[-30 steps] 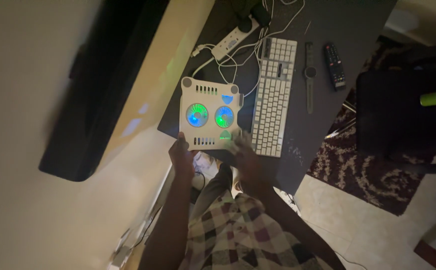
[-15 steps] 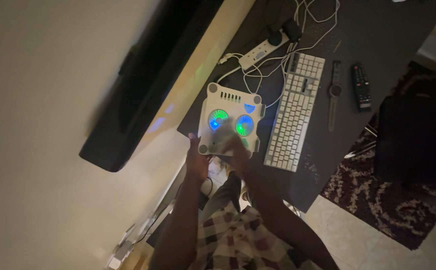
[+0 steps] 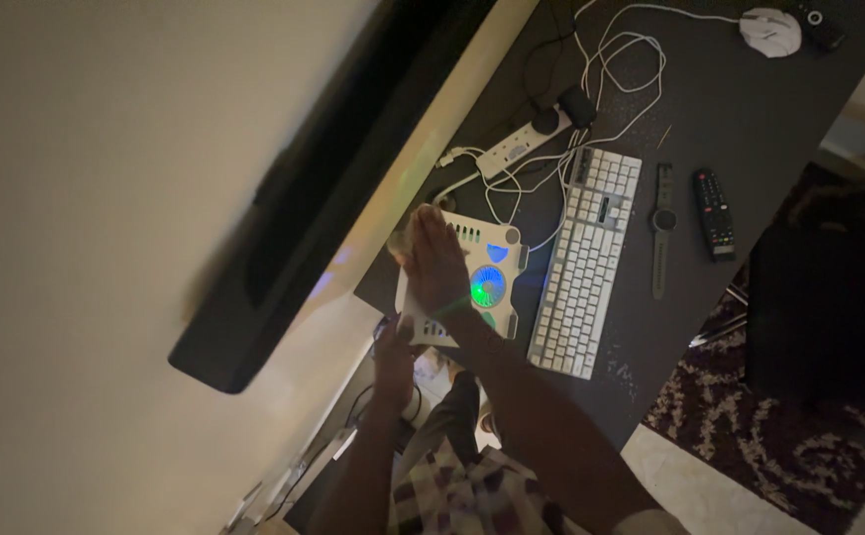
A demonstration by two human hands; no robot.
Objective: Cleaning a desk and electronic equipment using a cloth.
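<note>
your right hand (image 3: 439, 260) lies flat and open, fingers stretched out, palm down across the left half of the white cooling pad (image 3: 482, 287), covering one of its fans; it grips nothing. your left hand (image 3: 394, 349) is at the pad's near left corner, fingers curled at its edge, though the dim light keeps you from telling whether it truly grasps the corner or only rests against it. the cooling pad sits on the dark desk (image 3: 750, 129), near its front edge, with the uncovered fan glowing green and blue just right of your right hand. just beside the pad on its right lies a white keyboard (image 3: 588, 264), angled the same way. beyond the keyboard you have a wristwatch (image 3: 661, 228) laid out straight, then a black remote (image 3: 716, 213), both apart from the pad. behind the pad a white power strip (image 3: 525, 146) lies among tangled white cables (image 3: 619, 74), and a white mouse (image 3: 770, 31) sits at the far end of the desk. a long dark monitor (image 3: 333, 188) runs along the desk's left side, close to the pad. a patterned rug (image 3: 750, 436) shows on the floor to the right.
</note>
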